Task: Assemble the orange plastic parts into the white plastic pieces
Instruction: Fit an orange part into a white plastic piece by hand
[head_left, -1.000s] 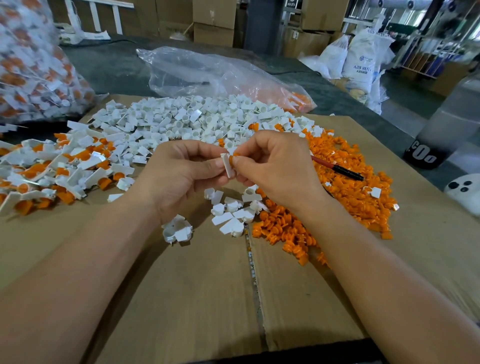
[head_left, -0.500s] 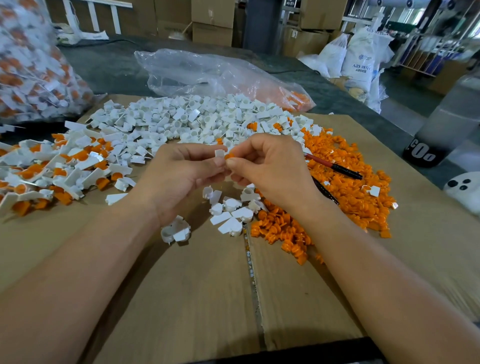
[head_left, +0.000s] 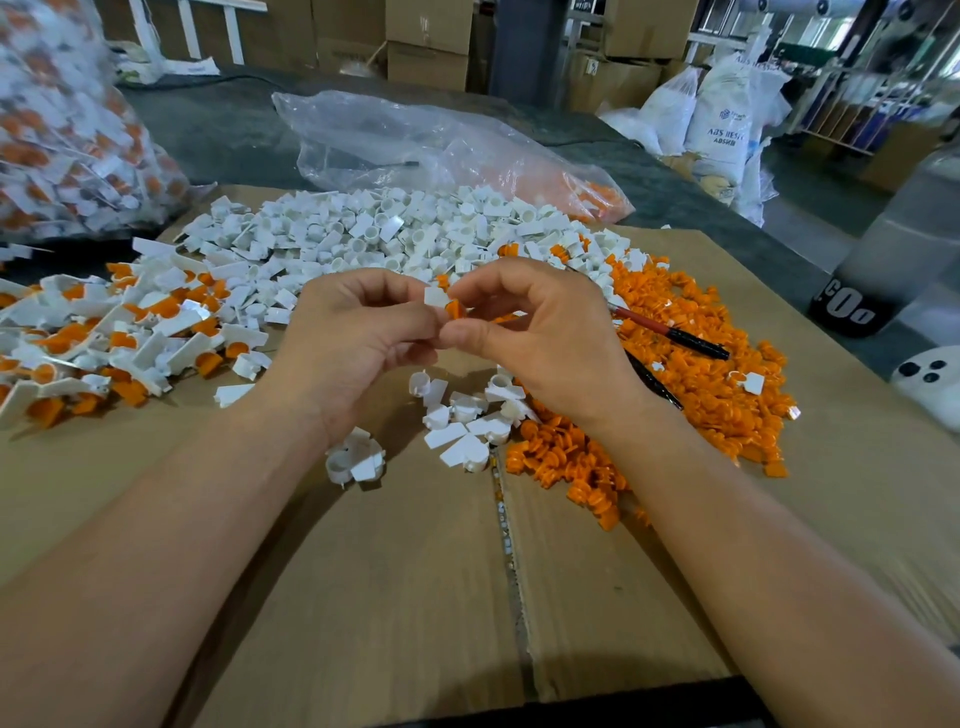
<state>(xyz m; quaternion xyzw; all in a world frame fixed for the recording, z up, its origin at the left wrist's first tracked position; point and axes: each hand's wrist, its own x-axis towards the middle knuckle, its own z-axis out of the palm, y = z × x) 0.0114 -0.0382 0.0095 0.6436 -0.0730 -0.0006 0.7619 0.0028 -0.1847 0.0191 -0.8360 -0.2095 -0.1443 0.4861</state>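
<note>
My left hand (head_left: 358, 343) pinches a small white plastic piece (head_left: 434, 297) between thumb and forefinger. My right hand (head_left: 540, 332) presses an orange plastic part (head_left: 456, 308) against that white piece, fingertips of both hands touching. Beyond the hands lies a big pile of white pieces (head_left: 395, 234). A heap of orange parts (head_left: 696, 384) spreads to the right. Assembled white-and-orange pieces (head_left: 104, 338) are piled at the left. A few loose white pieces (head_left: 462, 421) lie just below my hands.
Everything rests on a flattened cardboard sheet (head_left: 395, 597). A red-and-black pen (head_left: 670, 332) lies on the orange heap. A clear plastic bag (head_left: 426, 145) sits at the back, a full bag of assembled pieces (head_left: 67, 135) at far left. A dark bottle (head_left: 883, 260) stands at right.
The white piece has turned in my left fingers, and the orange part now shows between the two hands. Both hands have stayed in the same spot above the loose white pieces.
</note>
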